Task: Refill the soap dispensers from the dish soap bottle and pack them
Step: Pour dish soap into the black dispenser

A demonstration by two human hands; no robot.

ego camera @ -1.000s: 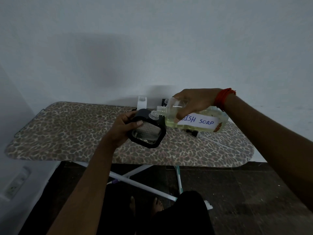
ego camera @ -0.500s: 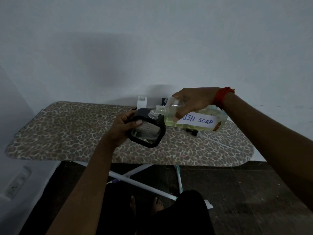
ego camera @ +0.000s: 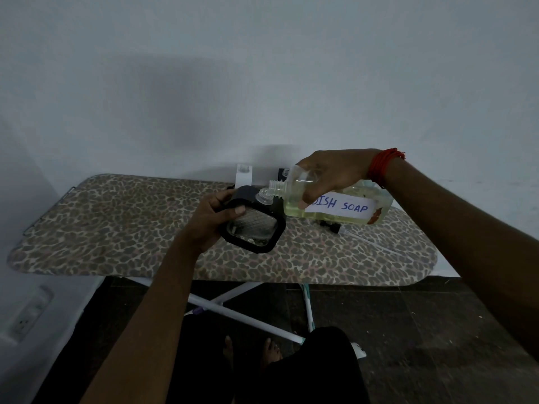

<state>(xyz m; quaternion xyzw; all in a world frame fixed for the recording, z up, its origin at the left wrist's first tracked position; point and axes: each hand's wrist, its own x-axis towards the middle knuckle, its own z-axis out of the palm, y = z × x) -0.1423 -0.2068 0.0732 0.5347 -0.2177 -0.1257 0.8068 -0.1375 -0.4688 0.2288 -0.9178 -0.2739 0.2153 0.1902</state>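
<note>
Left hand (ego camera: pixel 208 221) grips the black-framed dispenser (ego camera: pixel 253 230), thumb curled over its face, held tilted above the board (ego camera: pixel 116 223); right hand (ego camera: pixel 329 173) clasps the bottle (ego camera: pixel 338 207), tipped nearly flat, its open neck at the dispenser's mouth

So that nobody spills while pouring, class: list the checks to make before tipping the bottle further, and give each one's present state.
1. Grip of left hand on dispenser: ok.
2. Grip of right hand on bottle: ok.
3. Bottle uncapped: ok.
4. Its mouth lined up with dispenser neck: ok.
5. Dispenser's pump off, lying on board: ok.
6. Soap reaching the mouth: cannot tell.
</note>
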